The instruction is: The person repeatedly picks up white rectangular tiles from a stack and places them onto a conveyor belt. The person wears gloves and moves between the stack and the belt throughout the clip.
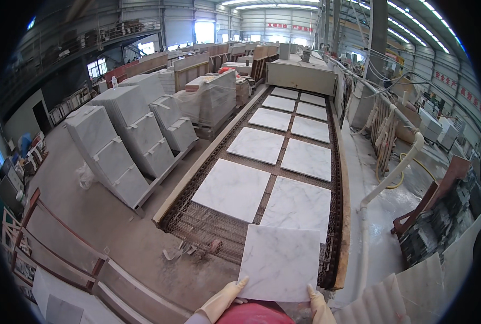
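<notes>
1. Your left hand [224,300], in a cream rubber glove, is closed on the near left corner of a square white marble tile [279,263]; the thumb lies against the tile's edge, and the other fingers are mostly hidden beneath.
2. Your right hand [319,308], gloved alike, grips the near right corner, thumb at the edge; you cannot tell how its remaining fingers curl, since they are out of sight.
3. The tile you hold is grey-veined, at the near end of a mesh conveyor [197,229], just in front of your red garment [254,314]. Its far edge overlaps the closest right-column tile [298,202] in view; whether they touch, you cannot tell.
4. Ahead of you, matching tiles lie flat in two columns, the closest left-column tile [231,189] among them, leading up to a boxy pale machine housing [301,79].
5. To your left, stacked pale stone slabs [106,154] lean on a low rack.
6. To your right, a white pipe [389,182] bends down beside the conveyor, with dark stone pieces [432,235] piled beyond.
</notes>
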Available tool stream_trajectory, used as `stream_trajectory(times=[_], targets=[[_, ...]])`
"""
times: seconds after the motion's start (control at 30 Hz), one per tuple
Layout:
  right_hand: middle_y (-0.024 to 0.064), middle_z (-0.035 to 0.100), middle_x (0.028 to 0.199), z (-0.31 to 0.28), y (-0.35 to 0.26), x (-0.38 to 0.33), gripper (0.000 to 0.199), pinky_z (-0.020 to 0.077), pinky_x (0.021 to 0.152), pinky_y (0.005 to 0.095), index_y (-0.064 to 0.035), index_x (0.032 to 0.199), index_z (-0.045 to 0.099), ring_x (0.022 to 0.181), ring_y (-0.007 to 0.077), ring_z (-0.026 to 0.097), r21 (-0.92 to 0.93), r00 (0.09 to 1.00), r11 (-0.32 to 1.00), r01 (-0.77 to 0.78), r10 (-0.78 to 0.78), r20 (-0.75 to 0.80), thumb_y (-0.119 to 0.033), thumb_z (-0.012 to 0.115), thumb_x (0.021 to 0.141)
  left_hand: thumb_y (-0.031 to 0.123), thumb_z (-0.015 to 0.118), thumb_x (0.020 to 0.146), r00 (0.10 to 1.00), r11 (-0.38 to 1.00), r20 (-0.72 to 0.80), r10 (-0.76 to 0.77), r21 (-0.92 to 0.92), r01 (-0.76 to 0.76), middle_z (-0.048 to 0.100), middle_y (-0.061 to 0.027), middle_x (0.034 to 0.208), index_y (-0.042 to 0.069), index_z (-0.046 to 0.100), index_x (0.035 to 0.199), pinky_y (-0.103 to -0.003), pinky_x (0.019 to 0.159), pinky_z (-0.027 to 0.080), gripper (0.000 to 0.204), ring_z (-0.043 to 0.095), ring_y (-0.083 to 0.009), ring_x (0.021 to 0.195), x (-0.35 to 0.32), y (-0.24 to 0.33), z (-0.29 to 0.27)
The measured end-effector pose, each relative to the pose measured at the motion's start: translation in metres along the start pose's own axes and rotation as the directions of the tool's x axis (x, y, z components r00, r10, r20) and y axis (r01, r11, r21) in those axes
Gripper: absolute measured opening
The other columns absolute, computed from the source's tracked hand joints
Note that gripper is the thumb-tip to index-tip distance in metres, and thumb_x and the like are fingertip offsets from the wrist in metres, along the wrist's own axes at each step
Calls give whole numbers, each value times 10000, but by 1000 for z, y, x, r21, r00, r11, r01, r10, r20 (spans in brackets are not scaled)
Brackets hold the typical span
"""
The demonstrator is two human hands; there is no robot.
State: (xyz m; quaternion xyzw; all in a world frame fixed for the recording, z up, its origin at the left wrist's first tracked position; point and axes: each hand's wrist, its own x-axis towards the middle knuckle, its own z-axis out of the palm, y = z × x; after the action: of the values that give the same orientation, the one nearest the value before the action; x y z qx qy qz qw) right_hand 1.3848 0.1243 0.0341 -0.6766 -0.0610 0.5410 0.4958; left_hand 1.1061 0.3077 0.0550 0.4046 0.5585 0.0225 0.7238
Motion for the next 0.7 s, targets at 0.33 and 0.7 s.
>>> stream_trajectory(times=[0.33,0.7], targets=[[88,662,884,9,25,14,601,529,488,323,1,1031,617,704,203,643,13,946,965,260,-252,-204,-551,608,796,718,468,773,995,986,-5,101,132,-100,662,-92,792,48,599,1059,-241,339,418,740,588,-170,444,31,-11,-9],[71,664,952,26,37,-18,635,532,560,324,-39,1090,600,778,201,648,11,964,974,224,-220,-152,-599,580,790,780,468,715,992,986,-23,120,118,-117,643,-91,740,53,594,1036,-252,326,416,805,575,-173,421,42,-34,-21]])
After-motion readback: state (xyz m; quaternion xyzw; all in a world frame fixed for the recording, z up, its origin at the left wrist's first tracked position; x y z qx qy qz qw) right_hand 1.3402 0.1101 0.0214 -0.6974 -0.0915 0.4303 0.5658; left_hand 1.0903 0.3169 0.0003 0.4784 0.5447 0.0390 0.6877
